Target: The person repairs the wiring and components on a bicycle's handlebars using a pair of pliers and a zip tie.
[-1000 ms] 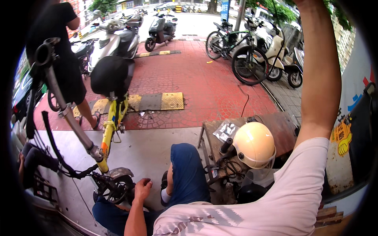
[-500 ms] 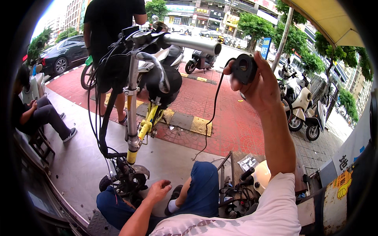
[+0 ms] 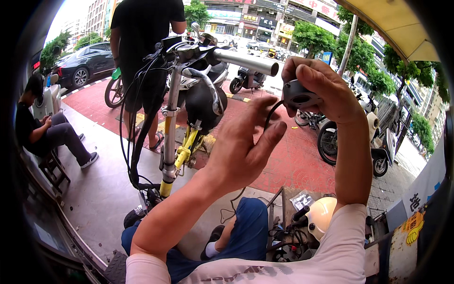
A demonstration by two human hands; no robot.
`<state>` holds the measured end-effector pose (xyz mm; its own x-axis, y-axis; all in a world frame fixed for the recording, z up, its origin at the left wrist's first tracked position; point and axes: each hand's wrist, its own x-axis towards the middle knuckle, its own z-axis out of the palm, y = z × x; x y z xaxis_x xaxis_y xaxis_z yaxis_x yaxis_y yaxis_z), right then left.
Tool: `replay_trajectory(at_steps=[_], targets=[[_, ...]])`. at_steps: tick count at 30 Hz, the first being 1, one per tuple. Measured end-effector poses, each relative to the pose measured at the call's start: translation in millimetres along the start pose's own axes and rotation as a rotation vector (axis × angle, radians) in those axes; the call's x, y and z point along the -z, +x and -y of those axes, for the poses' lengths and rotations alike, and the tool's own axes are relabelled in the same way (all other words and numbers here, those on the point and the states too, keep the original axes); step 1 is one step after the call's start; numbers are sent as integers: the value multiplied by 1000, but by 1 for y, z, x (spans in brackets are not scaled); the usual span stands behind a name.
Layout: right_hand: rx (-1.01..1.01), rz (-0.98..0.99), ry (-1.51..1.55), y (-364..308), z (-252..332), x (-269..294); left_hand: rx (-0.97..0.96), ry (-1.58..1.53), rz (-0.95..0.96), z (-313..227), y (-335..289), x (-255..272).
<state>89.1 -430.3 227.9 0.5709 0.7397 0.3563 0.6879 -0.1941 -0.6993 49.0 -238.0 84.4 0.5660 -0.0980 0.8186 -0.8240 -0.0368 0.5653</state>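
While the right hand (image 3: 326, 90) is raised level with the bare end of the handlebar tube (image 3: 246, 61), its grip is clenched around a small round black handlebar fitting (image 3: 299, 97), thumb and fingers wrapped over its top and rear. The fitting sits just off the open right end of the silver tube, near it but not on it, with its dark central hole facing the camera. A thin black cable (image 3: 270, 118) drops from the fitting and passes behind the left hand (image 3: 241, 146).

The left hand is lifted in front of the bicycle, fingers spread and half curled, its grip released and holding nothing; the fingertips lie close to the cable below the fitting, though whether they touch it cannot be told.

The handlebar belongs to a small yellow-framed electric bicycle (image 3: 187, 146), whose silver stem rises from the yellow frame. A bundle of black wires (image 3: 130, 142) loops down from the handlebar's left side toward the ground.

Below the hands, the person's blue-trousered knee (image 3: 246, 227) shows, and beside it a cream-coloured helmet (image 3: 321, 215) rests by a low metal stand (image 3: 279, 222).

A person in black (image 3: 142, 38) stands behind the bicycle on the red paving. Another person (image 3: 47, 132) sits on a stool at the left. Scooters (image 3: 373, 146) are parked at the right.
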Motion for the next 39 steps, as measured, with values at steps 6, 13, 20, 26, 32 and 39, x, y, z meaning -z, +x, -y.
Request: replay_trajectory(at_steps=[6, 13, 20, 26, 32, 39], targets=[[120, -264, 26, 14, 4, -6, 173, -280, -48, -22, 8, -15], [366, -665, -42, 55, -17, -29, 217, -355, -77, -17, 11, -13], [395, -697, 31, 73, -16, -40, 89, -37, -129, -21, 0, 3], [435, -732, -121, 83, -19, -35, -356, 539, -58, -76, -48, 51], [418, -568, 103, 123, -41, -40, -216, 547, 87, -166, -88, 99], [339, -816, -175, 169, -81, -36, -29, 840, -35, -107, -43, 135]])
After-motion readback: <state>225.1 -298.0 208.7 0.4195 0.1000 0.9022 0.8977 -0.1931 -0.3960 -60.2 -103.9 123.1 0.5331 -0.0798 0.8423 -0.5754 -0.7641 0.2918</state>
